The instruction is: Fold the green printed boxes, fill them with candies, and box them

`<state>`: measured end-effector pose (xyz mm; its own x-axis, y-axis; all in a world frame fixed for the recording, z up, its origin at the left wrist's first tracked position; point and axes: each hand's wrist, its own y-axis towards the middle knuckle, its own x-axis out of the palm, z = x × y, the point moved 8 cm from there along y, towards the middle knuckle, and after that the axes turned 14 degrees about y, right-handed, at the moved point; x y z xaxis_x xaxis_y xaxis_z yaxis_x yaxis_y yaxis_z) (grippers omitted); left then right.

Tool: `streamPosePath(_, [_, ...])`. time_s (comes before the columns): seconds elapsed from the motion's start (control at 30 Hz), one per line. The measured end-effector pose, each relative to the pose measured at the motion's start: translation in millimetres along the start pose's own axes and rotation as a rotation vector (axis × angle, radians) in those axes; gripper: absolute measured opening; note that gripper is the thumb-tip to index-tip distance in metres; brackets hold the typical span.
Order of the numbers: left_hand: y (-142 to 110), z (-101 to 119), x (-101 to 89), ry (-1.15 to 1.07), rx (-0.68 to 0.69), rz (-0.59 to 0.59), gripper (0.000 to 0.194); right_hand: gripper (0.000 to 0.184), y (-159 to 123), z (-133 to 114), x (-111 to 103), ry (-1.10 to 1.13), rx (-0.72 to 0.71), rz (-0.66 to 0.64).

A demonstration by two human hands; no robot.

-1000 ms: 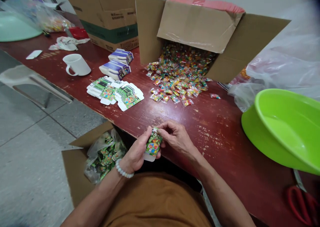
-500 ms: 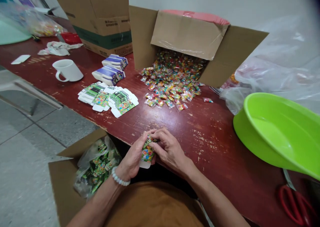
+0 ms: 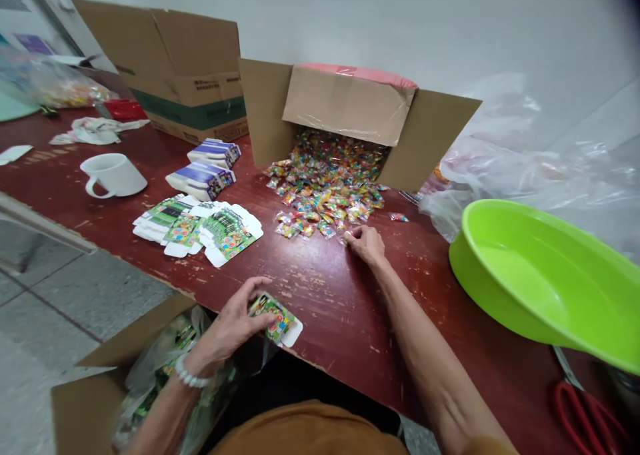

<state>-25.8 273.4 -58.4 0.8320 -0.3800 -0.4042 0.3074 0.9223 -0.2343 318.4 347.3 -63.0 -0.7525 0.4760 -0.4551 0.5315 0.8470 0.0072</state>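
Observation:
In my left hand (image 3: 235,321) is a small green printed candy box (image 3: 276,318), tilted, with a white end flap sticking out at its lower right. It is held over the table's front edge. My right hand (image 3: 367,245) reaches out to the near edge of the candy pile (image 3: 320,205), its fingertips pinched on a small clear candy packet (image 3: 346,237). The pile spills from a cardboard box (image 3: 350,115) lying on its side. Flattened green boxes (image 3: 227,231) lie fanned out left of the pile. Two purple-and-white box stacks (image 3: 203,178) sit behind them.
A white mug (image 3: 117,175) stands at the left. The big green basin (image 3: 500,288) takes up the right side, with red-handled scissors (image 3: 580,408) below it. An open carton (image 3: 85,408) with bagged green boxes is low at the left. A closed-sided carton (image 3: 195,95) stands behind.
My right hand has left the green box and moved forward to the candy pile. My left hand has shifted left, still holding the box. The camera view has shifted as well.

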Motion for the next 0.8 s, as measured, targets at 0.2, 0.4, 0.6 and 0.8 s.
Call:
streamPosePath(0.2, [-8.1,12.4,-3.3,0.131,0.015,-0.245,0.024,0.023,-37.0,-8.3,12.1,0.237,0.001,-0.107])
streamPosePath(0.4, [-18.4,5.0,11.5,-0.352,-0.082,-0.136,0.040,0.027,-139.8,-50.3,46.6,0.708,-0.052,-0.369])
streamPosePath(0.6, [-36.4,14.4,48.9,-0.560,-0.059,-0.338,0.045,0.019,-166.7,-71.7,52.5,0.676,-0.106,-0.366])
streamPosePath(0.8, [-41.1,22.0,65.9,-0.563,-0.038,-0.388,0.058,0.012,-175.3,-77.5,47.3,0.489,-0.226,-0.413])
